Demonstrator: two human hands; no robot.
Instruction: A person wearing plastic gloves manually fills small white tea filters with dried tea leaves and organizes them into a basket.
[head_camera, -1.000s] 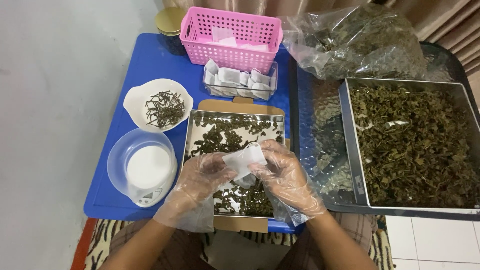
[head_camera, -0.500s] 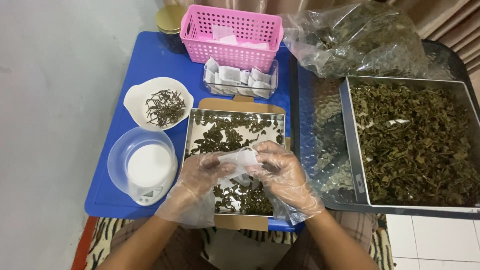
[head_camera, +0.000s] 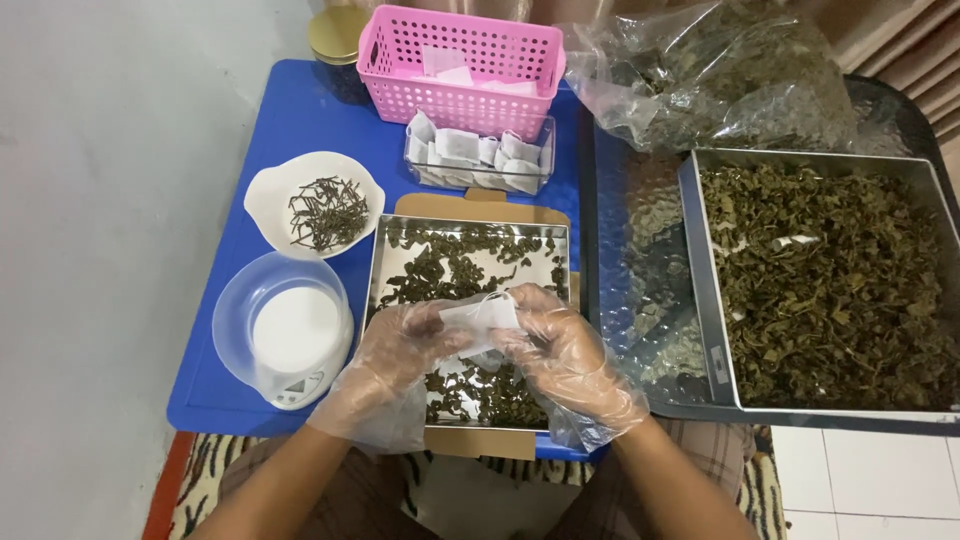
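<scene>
Sachet: small white filter bag (head_camera: 482, 318), pinched between both hands directly over the small steel tray (head_camera: 385, 262), so spilled leaf falls back in.
Left hand (head_camera: 400, 350): gloved, fingers closed on the bag's left edge.
Right hand (head_camera: 560, 350): gloved, fingertips closed on its right edge.
Scale (head_camera: 295, 335): left of the tray, within reach.

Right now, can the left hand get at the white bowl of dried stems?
Probably yes, once freed. The left hand is holding a small white pouch with the right hand; the white bowl sits up-left with nothing between.
</scene>
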